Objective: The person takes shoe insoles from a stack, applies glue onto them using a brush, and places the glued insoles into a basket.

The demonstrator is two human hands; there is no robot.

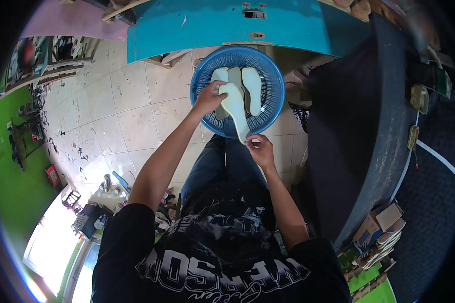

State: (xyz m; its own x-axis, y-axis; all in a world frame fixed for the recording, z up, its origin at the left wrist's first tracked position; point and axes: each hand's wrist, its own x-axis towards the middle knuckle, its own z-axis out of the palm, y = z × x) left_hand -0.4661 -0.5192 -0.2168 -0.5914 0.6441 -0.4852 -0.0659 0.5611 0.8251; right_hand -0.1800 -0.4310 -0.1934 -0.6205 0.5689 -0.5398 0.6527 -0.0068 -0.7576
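A pale shoe insole point(234, 107) is stretched between my two hands above a round blue plastic basket point(277, 108). My left hand point(211, 97) pinches its wide end, thumb on top. At the narrow end, near the basket's front rim, the fingers of my right hand point(261, 150) are closed on the tip. Inside the basket lie several more insoles: a pale one point(252, 91) on the right, a greyish one point(235, 76) in the middle and another pale one point(219, 76) at the left, partly hidden by my left hand and the held insole.
A turquoise board point(197, 25) spans the far side behind the basket. Scraps dot the tiled floor point(131, 106) to the left. Dark cloth point(338, 136) hangs at the right. An open cardboard box point(376, 227) stands at the lower right, and cluttered items point(98, 212) lie at the lower left.
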